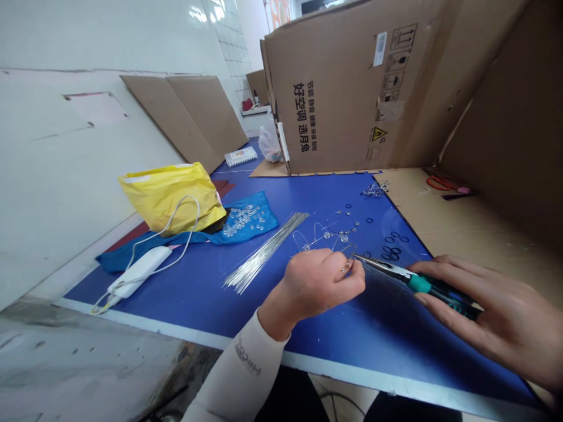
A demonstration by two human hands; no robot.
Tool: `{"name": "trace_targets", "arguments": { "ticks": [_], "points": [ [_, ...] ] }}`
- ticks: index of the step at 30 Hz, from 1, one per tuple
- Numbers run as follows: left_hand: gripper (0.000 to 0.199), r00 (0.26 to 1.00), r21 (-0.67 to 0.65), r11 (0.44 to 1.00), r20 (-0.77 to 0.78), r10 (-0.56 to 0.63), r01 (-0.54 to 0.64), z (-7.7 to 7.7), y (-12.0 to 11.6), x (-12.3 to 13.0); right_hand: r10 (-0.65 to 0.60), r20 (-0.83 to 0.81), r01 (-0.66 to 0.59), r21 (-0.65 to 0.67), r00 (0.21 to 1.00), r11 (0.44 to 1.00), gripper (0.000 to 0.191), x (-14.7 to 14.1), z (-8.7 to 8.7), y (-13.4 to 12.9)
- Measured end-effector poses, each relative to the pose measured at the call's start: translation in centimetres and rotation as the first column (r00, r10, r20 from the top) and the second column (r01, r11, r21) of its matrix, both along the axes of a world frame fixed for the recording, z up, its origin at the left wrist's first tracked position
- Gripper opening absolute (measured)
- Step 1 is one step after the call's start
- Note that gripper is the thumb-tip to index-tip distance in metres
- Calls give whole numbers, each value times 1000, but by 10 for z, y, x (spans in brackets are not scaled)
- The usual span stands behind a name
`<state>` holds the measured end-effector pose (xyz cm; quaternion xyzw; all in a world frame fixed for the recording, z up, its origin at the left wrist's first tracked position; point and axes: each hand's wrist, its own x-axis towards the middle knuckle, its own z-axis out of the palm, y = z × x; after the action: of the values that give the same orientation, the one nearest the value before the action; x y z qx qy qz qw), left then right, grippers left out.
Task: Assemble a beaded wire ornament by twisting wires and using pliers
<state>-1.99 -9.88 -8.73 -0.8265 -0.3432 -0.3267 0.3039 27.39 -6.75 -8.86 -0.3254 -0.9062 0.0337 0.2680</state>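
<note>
From my place I see a yellow bag (176, 199) at the left and, in front of it, a white device (143, 272) with a cord. Farther stand a cardboard sheet (197, 114), a plastic bag (269, 143) and a large printed carton (347, 99). Orange scissors (441, 183) lie at right.

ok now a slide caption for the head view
Left hand pinching a beaded wire piece as the right hand brings pliers to it over a blue tabletop

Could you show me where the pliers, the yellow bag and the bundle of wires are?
Pliers (419, 284): head view, on the green part of the handle.
Yellow bag (173, 196): head view, on its side.
Wires (267, 252): head view, middle of the bundle.
</note>
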Motion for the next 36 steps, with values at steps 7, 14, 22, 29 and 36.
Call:
{"name": "trace_targets", "arguments": {
  "ticks": [7, 14, 22, 29, 36],
  "points": [
    [18, 1000, 67, 998, 4, -7, 7, 1, 1, 0, -31, 29, 28, 76, 999, 997, 35, 0, -4, -1],
    [17, 986, -95, 986, 101, -129, 139, 7, -1, -5, 25, 2, -25, 20, 1000, 999, 33, 6, -4, -1],
    [28, 841, -228, 847, 395, -370, 480, 13, 3, -12, 125, -115, -136, -98, 986, 986, 29, 8, 0, 4],
    [17, 609, -260, 634, 669, -426, 729, 17, 3, -11, 75, -196, -163, -482, 978, 861, 35, 5, 3, 3],
    [10, 391, -178, 475, 829, -399, 862, 12, 6, -9, 162, -328, -365, -798, 931, 480, 44, -17, 16, 4]
  ]
}}
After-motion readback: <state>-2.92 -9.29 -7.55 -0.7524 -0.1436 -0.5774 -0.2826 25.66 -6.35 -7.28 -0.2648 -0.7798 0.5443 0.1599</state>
